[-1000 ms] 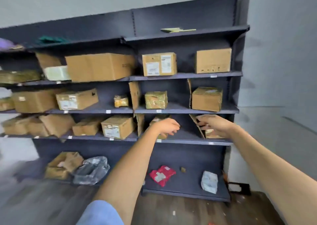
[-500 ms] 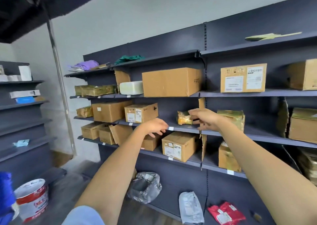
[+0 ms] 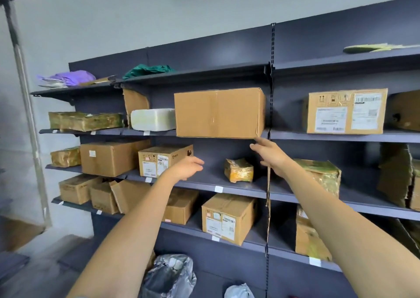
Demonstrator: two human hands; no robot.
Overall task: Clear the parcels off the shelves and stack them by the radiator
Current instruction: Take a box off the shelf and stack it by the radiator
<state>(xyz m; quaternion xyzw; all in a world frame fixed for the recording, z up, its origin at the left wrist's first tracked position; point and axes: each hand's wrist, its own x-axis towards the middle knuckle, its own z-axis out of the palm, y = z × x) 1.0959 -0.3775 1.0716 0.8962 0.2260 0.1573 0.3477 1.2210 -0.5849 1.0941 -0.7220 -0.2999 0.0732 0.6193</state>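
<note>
Large cardboard box (image 3: 219, 113) (plain brown, creased) overhangs its shelf (image 3: 341, 136); both hands empty, fingers loosely spread.

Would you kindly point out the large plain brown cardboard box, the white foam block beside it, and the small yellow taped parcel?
Large plain brown cardboard box (image 3: 218, 113): head view, front face.
White foam block (image 3: 152, 119): head view, front face.
Small yellow taped parcel (image 3: 238, 170): head view, front side.

Two bare forearms, no sleeves visible up to the frame edge, no watch, bracelet or gloves on either wrist, left hand (image 3: 185, 168) and right hand (image 3: 270, 155) both bare with no rings visible, fingers slim, nails short as far as visible.
</note>
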